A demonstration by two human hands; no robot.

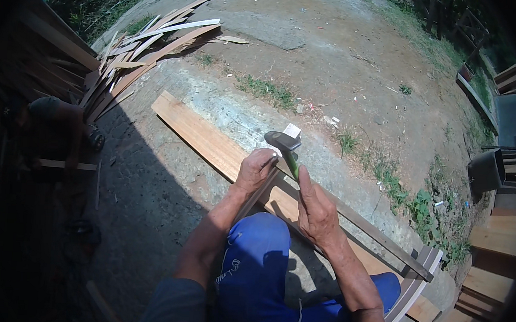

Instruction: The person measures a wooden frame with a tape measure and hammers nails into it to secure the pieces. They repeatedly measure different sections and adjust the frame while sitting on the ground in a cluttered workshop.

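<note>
My right hand point(317, 215) is wrapped round the green handle of a hammer point(292, 162). The dark hammer head sits over the far corner of a wooden frame point(378, 234), close to a white-ended piece point(293, 130). At that same corner my left hand point(255, 171) is closed, its thumb and fingers pinched together beside the hammer head. What those fingers grip is too small or hidden to name. Beneath the frame a wide light-brown plank point(197, 134) lies slantwise across the ground. My blue-trousered knees are bent close to the frame.
A heap of thin wooden offcuts point(159, 40) lies at the far left. Another person point(57, 120) is in the shade on the left. Stacked boards point(494, 255) and a dark bucket-like container point(487, 170) stand along the right, near green weeds point(428, 212).
</note>
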